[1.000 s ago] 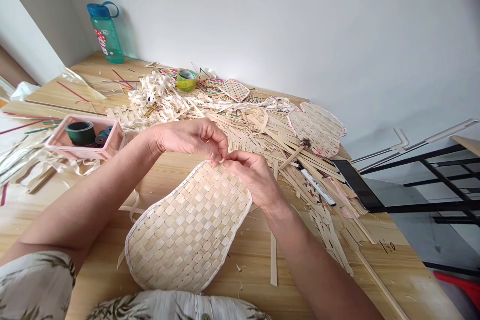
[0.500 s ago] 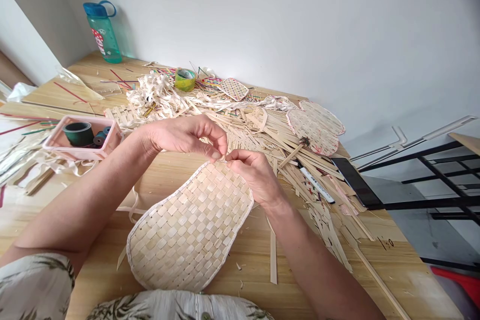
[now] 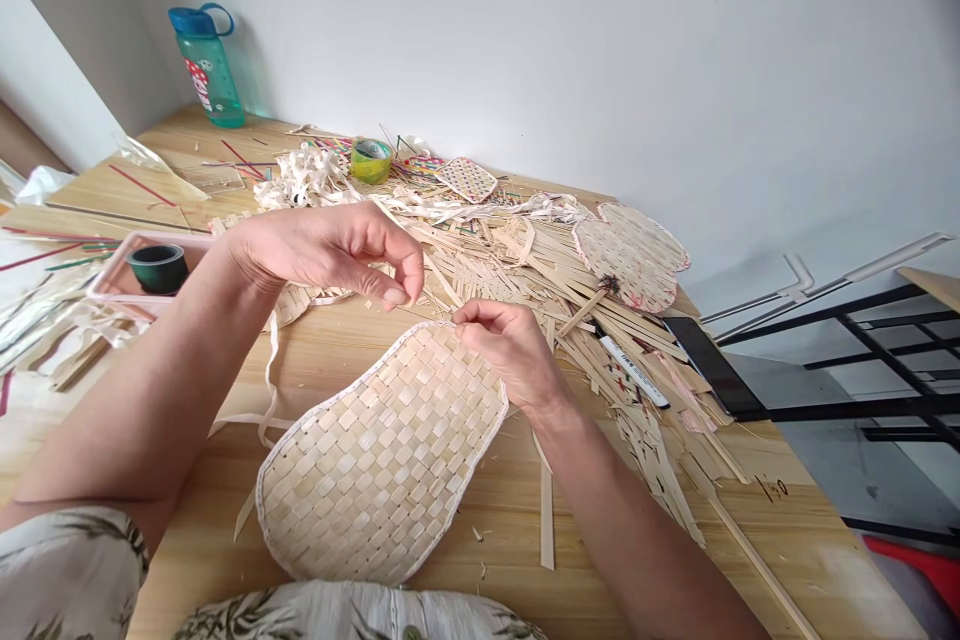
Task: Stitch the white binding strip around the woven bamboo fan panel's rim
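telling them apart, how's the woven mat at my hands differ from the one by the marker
The near mat lies on bare tabletop, the far mat on strips. The near mat has a plain white edge, the far mat pink marks. Both are pale, woven and rounded.

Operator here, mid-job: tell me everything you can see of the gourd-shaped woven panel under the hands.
The pale straw-coloured gourd-shaped woven panel is a checked plait of thin, bamboo-like strips, broad toward the person and narrowing away. A whitish binding strip edges its rim. It lies flat on the light wooden table. The fingertips of the right hand pinch its narrow end, while the left hand is raised just above it, not touching.
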